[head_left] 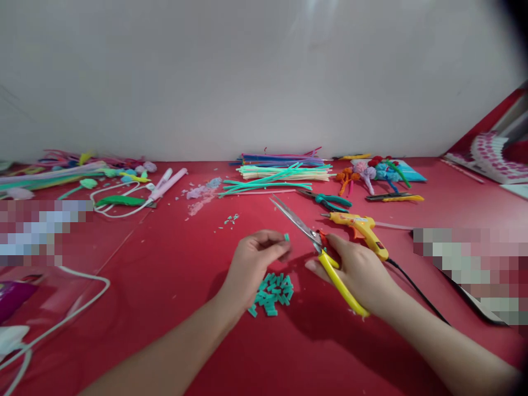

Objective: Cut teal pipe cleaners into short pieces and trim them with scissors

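My left hand (259, 256) is closed in a pinch, with a short green piece of pipe cleaner (286, 237) showing at the fingertips. Just below it, a pile of short green pipe cleaner pieces (274, 294) lies on the red table (165, 308). My right hand (357, 267) is wrapped around yellow-handled scissors (297, 218). Their blades point up and to the left, slightly apart, past my left hand, and nothing shows between them. Tiny green scraps (231, 220) lie beyond my left hand.
Bundles of pipe cleaners (284, 173) lie along the wall. Right of them are teal pliers (330, 202), pipe cleaner flowers (367, 173), a utility knife (394, 197) and a yellow glue gun (358, 225) with a black cord. On the left are a pink hot iron (169, 184) and white cables (103, 286).
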Tool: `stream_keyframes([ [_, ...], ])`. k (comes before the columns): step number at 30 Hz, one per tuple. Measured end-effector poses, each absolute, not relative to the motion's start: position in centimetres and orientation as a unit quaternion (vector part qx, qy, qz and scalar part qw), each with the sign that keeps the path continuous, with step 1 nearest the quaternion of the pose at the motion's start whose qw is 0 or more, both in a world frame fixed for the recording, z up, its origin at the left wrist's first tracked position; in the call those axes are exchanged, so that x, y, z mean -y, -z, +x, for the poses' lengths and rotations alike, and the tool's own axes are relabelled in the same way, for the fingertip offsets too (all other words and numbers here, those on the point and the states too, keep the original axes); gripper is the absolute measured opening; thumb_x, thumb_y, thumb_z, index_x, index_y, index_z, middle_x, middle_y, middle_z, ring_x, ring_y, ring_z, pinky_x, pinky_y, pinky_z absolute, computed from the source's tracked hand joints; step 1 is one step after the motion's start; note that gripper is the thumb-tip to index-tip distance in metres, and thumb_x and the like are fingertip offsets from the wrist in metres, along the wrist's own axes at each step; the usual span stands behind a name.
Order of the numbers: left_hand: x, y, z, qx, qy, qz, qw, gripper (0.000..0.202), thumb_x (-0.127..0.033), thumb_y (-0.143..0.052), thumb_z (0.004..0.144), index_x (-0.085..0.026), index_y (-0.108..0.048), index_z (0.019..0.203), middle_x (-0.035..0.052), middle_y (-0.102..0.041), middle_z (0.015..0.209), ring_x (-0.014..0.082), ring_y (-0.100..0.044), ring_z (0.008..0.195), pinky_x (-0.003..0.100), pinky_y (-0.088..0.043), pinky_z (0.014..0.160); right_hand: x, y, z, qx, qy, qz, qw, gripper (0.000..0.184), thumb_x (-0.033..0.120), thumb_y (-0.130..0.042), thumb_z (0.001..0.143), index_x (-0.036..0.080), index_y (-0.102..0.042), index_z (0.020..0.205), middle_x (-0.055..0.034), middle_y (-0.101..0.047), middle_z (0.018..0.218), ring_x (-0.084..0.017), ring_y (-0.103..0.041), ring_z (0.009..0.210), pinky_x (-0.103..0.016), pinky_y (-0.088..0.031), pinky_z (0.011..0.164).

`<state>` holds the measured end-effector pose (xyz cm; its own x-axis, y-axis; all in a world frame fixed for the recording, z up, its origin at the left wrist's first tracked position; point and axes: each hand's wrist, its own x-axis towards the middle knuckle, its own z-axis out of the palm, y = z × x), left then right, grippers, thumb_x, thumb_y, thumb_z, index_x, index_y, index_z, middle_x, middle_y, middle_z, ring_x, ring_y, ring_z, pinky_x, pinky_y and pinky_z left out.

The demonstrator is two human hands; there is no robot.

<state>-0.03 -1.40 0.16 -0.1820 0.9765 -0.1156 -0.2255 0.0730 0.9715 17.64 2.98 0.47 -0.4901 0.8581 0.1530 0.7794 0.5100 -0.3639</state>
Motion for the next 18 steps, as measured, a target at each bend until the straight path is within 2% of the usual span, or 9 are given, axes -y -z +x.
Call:
stream_keyframes([
  [3, 1.1, -0.2, -0.8, -0.473, -0.640, 0.312, 0.519, 0.006, -0.018, -0.062, 0.065, -0.015, -0.060, 0.069, 0.0013, -0.062, 0.067, 0.0123, -0.058, 0.063, 0.026, -0.045, 0.067, -2.8, 0.1, 18.0, 0.871, -0.072, -0.470, 0.118, 0.027, 0.047, -0.044, 0.072, 0.021, -0.041, 0.067, 0.0021, -0.050, 0.051, -0.012, -0.047, 0.045, -0.022, -0.020, 0.044],
  [8, 1.2, -0.3, -1.2, -0.436, -0.675, 0.298, 0.515, 0.006, -0.016, -0.059, 0.068, -0.014, -0.061, 0.072, 0.0021, -0.062, 0.072, 0.0116, -0.057, 0.066, 0.027, -0.045, 0.071, -2.7, 1.3, 17.9, 0.886, -0.027, -0.453, 0.090, 0.029, 0.049, -0.040, 0.075, 0.020, -0.041, 0.070, 0.0001, -0.054, 0.054, -0.015, -0.051, 0.047, -0.023, -0.019, 0.044],
  [18, 1.2, -0.5, -1.1, -0.429, -0.674, 0.294, 0.525, 0.005, -0.018, -0.057, 0.069, -0.014, -0.061, 0.070, 0.0010, -0.061, 0.069, 0.0105, -0.056, 0.065, 0.026, -0.044, 0.070, -2.6, 1.9, 18.0, 0.899, -0.006, -0.428, 0.098, 0.030, 0.048, -0.037, 0.077, 0.019, -0.041, 0.071, -0.0004, -0.055, 0.053, -0.014, -0.051, 0.045, -0.025, -0.016, 0.043],
])
